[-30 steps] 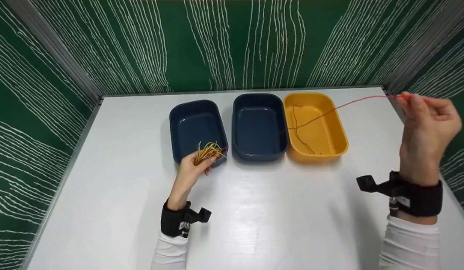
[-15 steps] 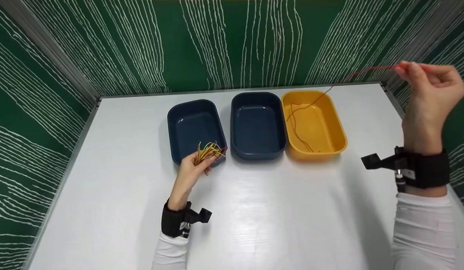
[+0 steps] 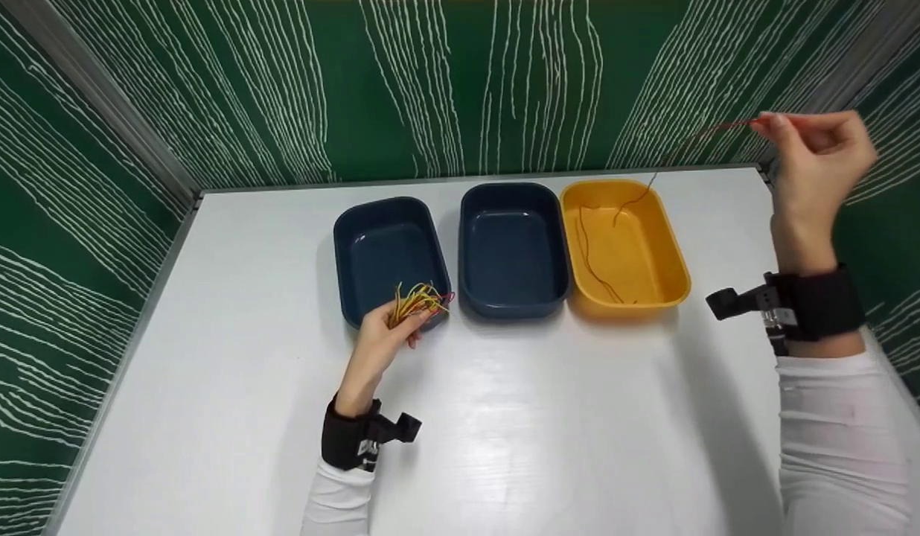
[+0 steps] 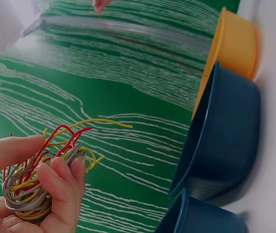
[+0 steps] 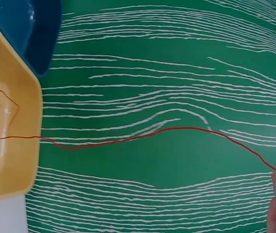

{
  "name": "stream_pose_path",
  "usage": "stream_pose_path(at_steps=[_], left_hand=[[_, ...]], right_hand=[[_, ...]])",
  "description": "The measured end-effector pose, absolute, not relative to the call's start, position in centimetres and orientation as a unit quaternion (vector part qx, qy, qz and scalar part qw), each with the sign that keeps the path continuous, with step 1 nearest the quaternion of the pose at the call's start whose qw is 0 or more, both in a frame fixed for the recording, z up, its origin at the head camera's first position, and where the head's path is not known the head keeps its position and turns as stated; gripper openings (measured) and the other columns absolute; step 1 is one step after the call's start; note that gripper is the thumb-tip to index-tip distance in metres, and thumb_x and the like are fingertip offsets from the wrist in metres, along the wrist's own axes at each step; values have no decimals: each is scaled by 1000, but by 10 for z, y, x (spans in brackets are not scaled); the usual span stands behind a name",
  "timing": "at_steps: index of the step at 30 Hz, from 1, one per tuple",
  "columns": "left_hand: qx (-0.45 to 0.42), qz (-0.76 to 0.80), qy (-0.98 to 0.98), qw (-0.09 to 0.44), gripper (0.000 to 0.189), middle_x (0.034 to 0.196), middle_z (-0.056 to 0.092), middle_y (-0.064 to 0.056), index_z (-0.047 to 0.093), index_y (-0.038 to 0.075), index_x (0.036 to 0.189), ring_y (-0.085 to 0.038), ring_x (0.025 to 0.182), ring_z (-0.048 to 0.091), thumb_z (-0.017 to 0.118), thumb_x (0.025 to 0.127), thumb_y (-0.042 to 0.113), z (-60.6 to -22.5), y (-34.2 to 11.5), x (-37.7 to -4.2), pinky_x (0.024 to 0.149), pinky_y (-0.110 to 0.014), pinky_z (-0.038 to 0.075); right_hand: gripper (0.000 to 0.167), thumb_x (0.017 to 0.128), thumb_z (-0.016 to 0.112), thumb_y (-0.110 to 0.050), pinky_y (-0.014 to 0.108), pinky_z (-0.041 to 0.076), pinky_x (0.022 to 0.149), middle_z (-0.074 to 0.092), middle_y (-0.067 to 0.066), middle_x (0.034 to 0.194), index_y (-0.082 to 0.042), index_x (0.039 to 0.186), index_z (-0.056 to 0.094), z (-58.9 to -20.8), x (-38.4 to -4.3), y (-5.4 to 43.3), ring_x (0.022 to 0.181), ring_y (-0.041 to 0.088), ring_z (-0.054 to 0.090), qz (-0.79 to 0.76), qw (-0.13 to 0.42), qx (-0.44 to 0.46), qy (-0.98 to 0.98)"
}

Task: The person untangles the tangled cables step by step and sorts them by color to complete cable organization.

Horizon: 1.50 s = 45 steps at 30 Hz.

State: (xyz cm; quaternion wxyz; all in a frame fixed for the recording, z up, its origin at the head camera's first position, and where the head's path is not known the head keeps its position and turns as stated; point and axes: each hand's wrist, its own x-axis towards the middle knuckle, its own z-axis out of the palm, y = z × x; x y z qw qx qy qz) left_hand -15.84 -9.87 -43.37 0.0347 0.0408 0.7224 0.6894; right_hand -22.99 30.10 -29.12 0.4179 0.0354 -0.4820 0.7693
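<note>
My left hand (image 3: 382,342) grips a tangled bundle of wires (image 4: 31,189) over the near right corner of the left dark blue bin (image 3: 391,253). Red, yellow and grey strands show in the left wrist view, with loose ends sticking out past the fingers. High at the right, my right hand (image 3: 817,167) pinches one end of a single red wire (image 5: 177,128) between thumb and fingertips. The wire slopes down to the left, its far end hanging over the yellow bin (image 3: 672,279). Another thin wire (image 3: 586,249) lies inside that bin.
A second dark blue bin (image 3: 516,309) stands between the other two, right against the yellow one. All rest on a white table (image 3: 505,417) near its back edge. Green panels (image 3: 467,89) with white wavy lines enclose the back and sides.
My right hand has risen, then shifted a little left, drawing the red wire's lower end away from the middle bin's side and up over the yellow bin. The left hand stays put.
</note>
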Motion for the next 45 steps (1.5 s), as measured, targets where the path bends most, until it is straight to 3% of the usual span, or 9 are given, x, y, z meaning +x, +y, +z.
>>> stream_pose_path(at_steps=[8, 19, 24, 30, 38, 45], left_hand=[[35, 687, 725, 39, 18, 62, 55, 0, 57, -10, 93, -15, 53, 51, 60, 83, 5, -433, -97, -160, 50, -24, 43], [36, 688, 724, 36, 18, 63, 56, 0, 57, -10, 92, -12, 54, 50, 60, 82, 4, -432, -98, -160, 49, -19, 41], [36, 689, 723, 38, 18, 63, 56, -1, 57, -10, 92, -13, 54, 50, 61, 82, 4, -433, -97, -160, 48, -18, 41], [44, 686, 725, 41, 19, 63, 55, -1, 57, -10, 93, -8, 52, 49, 60, 82, 5, -434, -97, -160, 48, -18, 41], [43, 677, 733, 39, 17, 61, 54, -3, 58, -8, 92, -9, 52, 49, 60, 83, 6, -434, -98, -159, 48, -18, 41], [41, 679, 732, 43, 18, 63, 54, -8, 58, -8, 93, -11, 52, 48, 61, 82, 6, -433, -98, -159, 48, -18, 40]], right_hand=[[19, 68, 70, 8, 28, 50, 73, 63, 22, 79, 13, 77, 54, -317, -230, 296, 73, 27, 62, 750, 386, 49, -534], [10, 75, 62, 11, 22, 50, 73, 66, 16, 79, 17, 79, 55, -357, -199, 284, 72, 19, 65, 686, 333, 106, -639], [6, 75, 61, 12, 18, 49, 72, 67, 11, 78, 14, 79, 57, -371, -190, 286, 71, 14, 64, 677, 295, 98, -667], [9, 74, 62, 13, 16, 49, 68, 67, 7, 75, 18, 79, 56, -385, -189, 288, 68, 11, 64, 655, 280, 97, -696], [13, 74, 64, 9, 14, 49, 64, 65, -6, 71, 18, 80, 56, -399, -192, 287, 67, 4, 63, 580, 257, 48, -771], [15, 75, 62, 10, 13, 49, 63, 67, -1, 71, 21, 83, 57, -408, -197, 285, 64, 2, 62, 577, 226, 37, -784]])
